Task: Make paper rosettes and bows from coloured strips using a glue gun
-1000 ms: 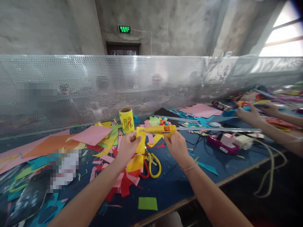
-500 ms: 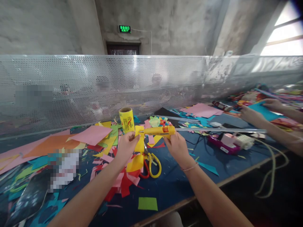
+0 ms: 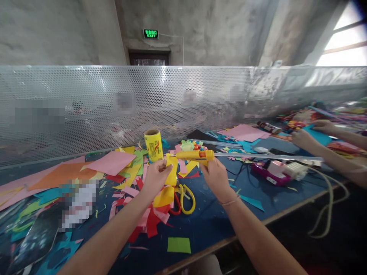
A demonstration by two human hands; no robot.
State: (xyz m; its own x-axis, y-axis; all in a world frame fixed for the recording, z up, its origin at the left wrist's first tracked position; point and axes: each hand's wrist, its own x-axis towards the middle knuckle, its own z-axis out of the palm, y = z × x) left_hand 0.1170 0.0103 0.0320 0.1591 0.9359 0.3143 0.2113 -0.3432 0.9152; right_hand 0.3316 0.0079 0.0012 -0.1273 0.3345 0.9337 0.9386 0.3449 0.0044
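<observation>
My left hand pinches a strip of yellow paper upright between thumb and fingers. In my right hand is a yellow hot glue gun, its nozzle pointing left at the top of the strip. A long clear glue stick sticks out of the gun's back. Whether the nozzle touches the paper I cannot tell. Below the strip lie scissors with red and yellow handles, partly hidden, beside a curled yellow paper piece. Just behind my left hand stands a yellow cardboard tube.
Pink and red paper scraps cover the table's middle, and a green paper rectangle lies nearer the front edge. At right sits a purple power strip with cables. Another person's hands hold blue paper. A perforated metal screen borders the back.
The yellow strip has tilted and shifted slightly in my left hand. The glue gun has moved a little right and up. The other person's hands have shifted slightly left with the blue paper.
</observation>
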